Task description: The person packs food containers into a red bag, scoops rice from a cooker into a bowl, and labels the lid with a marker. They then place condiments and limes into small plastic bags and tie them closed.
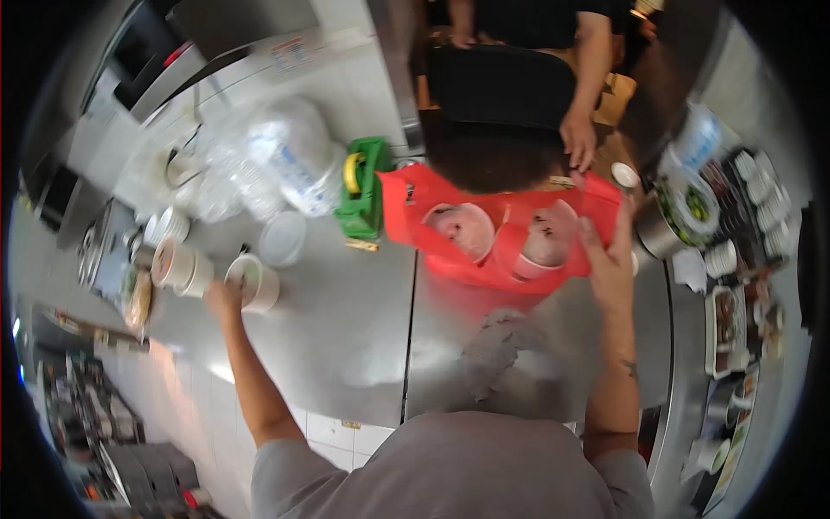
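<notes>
My left hand (223, 299) is closed at the side of a white tub (261, 291), its fingers partly hidden. To the left of it are stacked white tubs (181, 266). A round clear lid (283, 239) lies just behind. Far to the right, my right hand (608, 261) grips the side of a red bag (450, 275), thumb inside the edge. The bag spreads open on the steel counter, with a round pale tub (465, 232) and a second tub (547, 238) in it. Dark specks show on both.
A grey cloth (501, 346) lies on the steel counter (346, 303). Behind stand a green tape dispenser (361, 195) and clear plastic bags (290, 160). Across the counter, another person's hand (577, 138) reaches near the red bag. A pot of greens (683, 212) is at right.
</notes>
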The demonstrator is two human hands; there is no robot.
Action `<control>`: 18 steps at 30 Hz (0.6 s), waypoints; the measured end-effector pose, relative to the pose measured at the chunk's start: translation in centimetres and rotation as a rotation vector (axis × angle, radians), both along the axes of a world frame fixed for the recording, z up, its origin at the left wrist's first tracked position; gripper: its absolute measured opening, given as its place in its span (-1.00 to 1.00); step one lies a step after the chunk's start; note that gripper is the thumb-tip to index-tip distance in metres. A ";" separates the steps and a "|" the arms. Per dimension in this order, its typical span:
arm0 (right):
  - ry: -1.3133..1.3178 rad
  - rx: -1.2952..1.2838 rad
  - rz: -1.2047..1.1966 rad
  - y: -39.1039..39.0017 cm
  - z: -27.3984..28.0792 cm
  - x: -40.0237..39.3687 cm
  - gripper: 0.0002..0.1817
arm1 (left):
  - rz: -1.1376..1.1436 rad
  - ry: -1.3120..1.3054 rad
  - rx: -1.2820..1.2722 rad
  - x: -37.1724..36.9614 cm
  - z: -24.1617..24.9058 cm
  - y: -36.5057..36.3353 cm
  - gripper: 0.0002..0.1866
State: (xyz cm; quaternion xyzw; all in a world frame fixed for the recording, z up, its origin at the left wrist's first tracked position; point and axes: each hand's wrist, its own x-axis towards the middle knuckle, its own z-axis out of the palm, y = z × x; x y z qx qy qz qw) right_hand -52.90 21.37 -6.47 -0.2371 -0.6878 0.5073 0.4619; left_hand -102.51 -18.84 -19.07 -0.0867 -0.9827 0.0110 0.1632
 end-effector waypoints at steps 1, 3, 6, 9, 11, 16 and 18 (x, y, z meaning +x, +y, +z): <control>0.013 -0.013 0.001 -0.6 0.5 -0.3 -0.52 | 0.128 -0.049 0.074 2.2 0.5 0.5 -0.61; 0.035 -0.016 -0.009 -1.1 0.7 -0.5 -0.53 | -0.084 -0.449 0.236 -5.7 -6.9 -5.0 -0.71; 0.041 -0.004 -0.011 -1.1 0.1 0.2 -0.53 | 0.069 -0.610 0.983 -0.1 -3.7 -3.3 -0.81; 0.099 -0.024 0.018 -0.4 -0.2 0.1 -0.54 | -0.005 -0.658 1.056 4.3 0.9 -1.4 -0.84; 0.129 -0.049 0.056 -0.1 -0.3 0.6 -0.55 | -0.148 -0.693 1.150 8.6 5.7 1.9 -0.80; 0.057 -0.021 -0.017 0.5 1.1 -0.4 -0.60 | -0.829 -1.056 1.674 18.1 14.7 17.0 -0.58; 0.109 -0.064 -0.021 0.6 1.5 -1.0 -0.62 | -1.061 -1.338 1.604 21.9 16.1 24.2 -0.62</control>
